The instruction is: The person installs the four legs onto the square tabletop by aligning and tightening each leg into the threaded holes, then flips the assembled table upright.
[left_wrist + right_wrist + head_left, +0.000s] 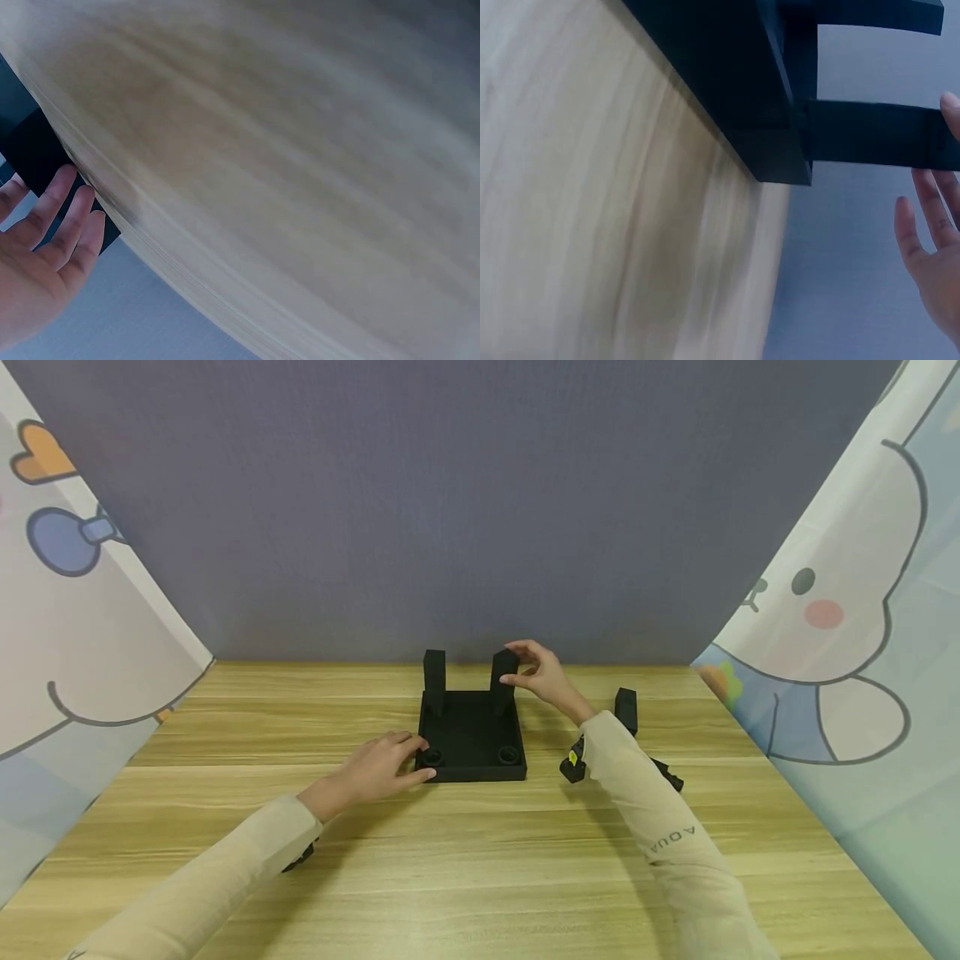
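A square black base (pixel 471 735) with raised edges lies on the table, two black posts upright at its back corners. In the head view my right hand (pixel 546 681) pinches the top of the right post (pixel 504 672) between thumb and fingers; the right wrist view shows this post (pixel 877 133) joined to the base. The left post (pixel 434 677) stands untouched. My left hand (pixel 382 766) holds the base's front left corner, with the thumb at the front edge. Round sockets show at the front corners, the right socket (pixel 508 755) in plain sight.
Right of the base, a loose black post (pixel 626 708) and a black piece with a yellow mark (pixel 573 763) lie near the right sleeve. Another dark piece (pixel 670 775) is partly hidden by that sleeve. A dark piece (pixel 300 858) shows beside the left sleeve. A grey panel (pixel 450 510) rises behind the table.
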`<state>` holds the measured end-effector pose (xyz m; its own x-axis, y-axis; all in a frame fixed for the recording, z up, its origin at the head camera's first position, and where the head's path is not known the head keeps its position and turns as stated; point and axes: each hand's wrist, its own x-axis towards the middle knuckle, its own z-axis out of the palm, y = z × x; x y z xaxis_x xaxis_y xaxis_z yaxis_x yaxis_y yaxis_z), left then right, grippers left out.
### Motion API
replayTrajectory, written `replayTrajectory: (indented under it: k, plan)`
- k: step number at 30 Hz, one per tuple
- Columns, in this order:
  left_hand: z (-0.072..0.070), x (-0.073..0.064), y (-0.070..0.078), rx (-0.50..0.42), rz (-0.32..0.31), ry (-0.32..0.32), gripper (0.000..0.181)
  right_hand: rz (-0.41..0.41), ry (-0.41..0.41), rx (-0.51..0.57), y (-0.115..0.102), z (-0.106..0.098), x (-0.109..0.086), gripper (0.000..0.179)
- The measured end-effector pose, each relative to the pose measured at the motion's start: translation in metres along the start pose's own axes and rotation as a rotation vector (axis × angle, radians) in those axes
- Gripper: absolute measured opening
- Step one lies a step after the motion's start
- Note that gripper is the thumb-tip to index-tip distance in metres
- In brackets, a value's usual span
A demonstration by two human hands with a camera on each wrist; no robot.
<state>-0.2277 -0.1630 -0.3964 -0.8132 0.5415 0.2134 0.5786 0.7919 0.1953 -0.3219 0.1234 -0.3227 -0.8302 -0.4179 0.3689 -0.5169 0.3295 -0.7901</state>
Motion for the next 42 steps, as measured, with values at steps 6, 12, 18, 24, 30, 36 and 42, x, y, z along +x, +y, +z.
replayTrajectory:
  k: [6,12,18,24,30,36,42]
  plan:
    - [-0.001,0.0,0.0,0.006,0.004,0.008,0.048,0.019,-0.079,-0.023,0.001,-0.007,0.003,0.054]
    - [-0.002,0.0,0.002,0.006,-0.001,0.002,0.046,0.02,-0.103,-0.01,0.021,-0.01,0.01,0.052]
    - [-0.002,0.001,0.0,0.01,-0.004,-0.004,0.047,0.011,-0.042,-0.012,0.037,-0.005,0.012,0.049]
    - [-0.001,0.0,-0.001,0.008,0.0,-0.001,0.047,-0.027,0.052,-0.049,0.04,0.002,0.01,0.046]
    - [-0.001,0.001,0.0,0.007,0.004,-0.002,0.047,-0.023,0.058,0.009,0.017,0.002,0.002,0.047]
    - [-0.001,0.001,0.0,0.008,-0.005,-0.011,0.048,-0.01,-0.004,0.001,0.024,-0.003,0.006,0.051]
    - [-0.001,0.001,0.001,0.006,0.0,-0.003,0.047,0.0,-0.057,-0.014,0.037,-0.006,0.011,0.051]
